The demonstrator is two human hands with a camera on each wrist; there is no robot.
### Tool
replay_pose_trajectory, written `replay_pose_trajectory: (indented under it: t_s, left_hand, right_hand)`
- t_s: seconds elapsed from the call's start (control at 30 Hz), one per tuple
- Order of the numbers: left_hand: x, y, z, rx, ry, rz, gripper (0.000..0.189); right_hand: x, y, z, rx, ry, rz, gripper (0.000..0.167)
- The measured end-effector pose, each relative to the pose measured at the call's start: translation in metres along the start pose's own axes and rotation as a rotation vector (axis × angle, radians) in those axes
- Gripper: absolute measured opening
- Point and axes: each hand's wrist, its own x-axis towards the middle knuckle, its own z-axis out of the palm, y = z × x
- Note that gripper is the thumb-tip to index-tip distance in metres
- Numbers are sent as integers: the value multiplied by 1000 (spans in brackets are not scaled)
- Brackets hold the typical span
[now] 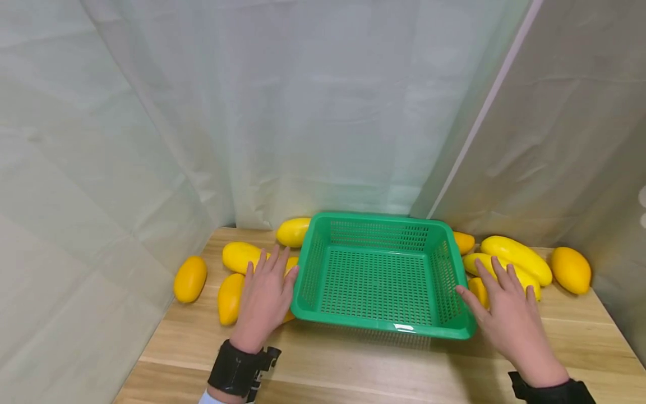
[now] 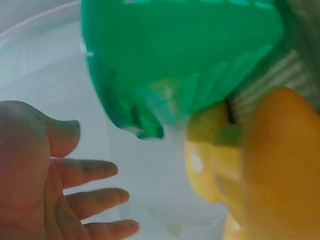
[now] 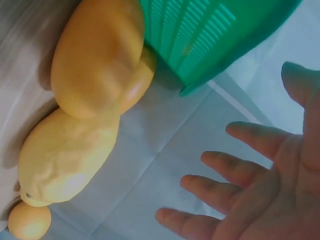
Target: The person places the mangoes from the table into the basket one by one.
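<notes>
- Your head view is bright, the right-hand curtain (image 1: 570, 129) dimmer.
- Glare whitens the near rim of the green basket (image 1: 378, 324).
- Soft shadow darkens the wooden table (image 1: 466, 367) beside your right hand (image 1: 515, 325).
- Your left wrist view blurs the closest mango (image 2: 285, 165).

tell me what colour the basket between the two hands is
The basket is green; it shows best in the head view.

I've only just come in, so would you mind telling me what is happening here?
A person holds both arms out to a green basket, with the left grip open by its left side and the right grip open by its right. Neither holds anything, and the wrist views show a gap to the basket. Yellow fruit lies on the wooden table to both sides, with none inside the basket.
</notes>
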Motion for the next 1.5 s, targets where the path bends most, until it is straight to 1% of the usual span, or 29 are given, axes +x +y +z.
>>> replay_pose_trajectory:
  t_s: [0.07,0.2,0.3,0.4,0.5,0.57,0.7,0.8,1.03,1.13,1.27,1.33,1.43,1.5]
  left_hand:
    - [5,6,-3,-43,-1,-7,55]
    - [19,18,-7,-130,-28,-38,59]
    - [30,26,-4,-158,-56,-58,59]
    - [39,31,4,-176,-109,-98,50]
    - [46,34,12,-157,-161,-155,37]
    - [48,34,16,-130,-176,-183,31]
    - [51,32,20,-34,-144,-186,27]
    - [54,29,21,16,-119,-180,25]
    - [59,30,18,24,-121,-178,24]
    - [60,31,17,10,-138,-189,24]
    - [59,32,17,-2,-162,-205,26]
    - [59,32,17,12,-165,-207,26]
    - [58,33,15,34,-175,-217,26]
    - [58,33,15,32,-196,-225,27]
  right_hand:
    - [2,-1,-5,32,30,1,68]
    - [7,-2,-16,101,77,8,63]
    - [13,2,-21,118,99,5,61]
    - [19,9,-21,97,99,-2,61]
    - [27,18,-21,43,59,-16,60]
    - [35,22,-19,15,15,-25,60]
    - [53,29,-13,-28,-59,-54,61]
    - [67,34,-7,-54,-88,-79,63]
    - [95,38,3,-65,-111,-144,67]
    - [104,38,3,-74,-136,-160,67]
    - [115,38,5,-50,-179,-164,59]
    - [119,38,8,-42,-208,-159,58]
    - [126,40,14,-66,-240,-158,56]
    - [130,40,17,-93,-254,-159,56]
